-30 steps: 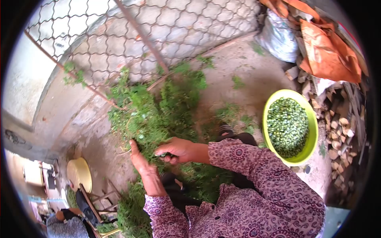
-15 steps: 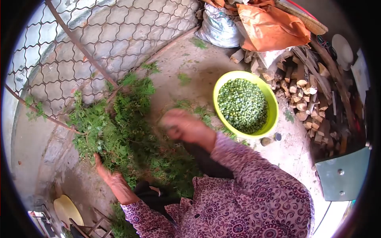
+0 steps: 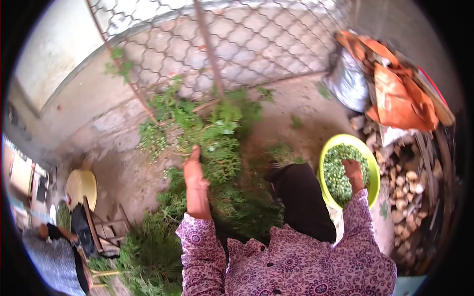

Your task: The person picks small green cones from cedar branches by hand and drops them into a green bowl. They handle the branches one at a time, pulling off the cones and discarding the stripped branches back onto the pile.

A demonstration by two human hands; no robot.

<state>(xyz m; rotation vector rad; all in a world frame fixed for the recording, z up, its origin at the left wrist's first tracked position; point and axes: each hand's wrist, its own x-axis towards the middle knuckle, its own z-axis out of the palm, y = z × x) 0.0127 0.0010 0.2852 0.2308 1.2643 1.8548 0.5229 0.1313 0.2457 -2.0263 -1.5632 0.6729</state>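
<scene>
My left hand [image 3: 196,185] is closed at the base of a leafy green branch [image 3: 222,143], one finger pointing up along it. Pale green clusters show among the feathery leaves. Over the yellow-green basin [image 3: 376,180] is my right hand [image 3: 352,172], its fingers curled downward. What they hold, if anything, is hidden. Small round green pods or cones [image 3: 340,172] fill much of the basin. More cut greenery [image 3: 158,256] lies in a heap at my lower left and around my legs.
A wire mesh panel [image 3: 256,44] leans along the wall. Split firewood [image 3: 407,202] is stacked at right, below an orange sack [image 3: 402,98] and a whitish sack [image 3: 348,84]. At left are a straw-coloured round hat or basket [image 3: 81,190], a wooden chair [image 3: 101,229] and another person [image 3: 52,259].
My right hand has moved from beside the greenery to over the basin. My left hand stays at the branch. The view has turned left, bringing another person into sight.
</scene>
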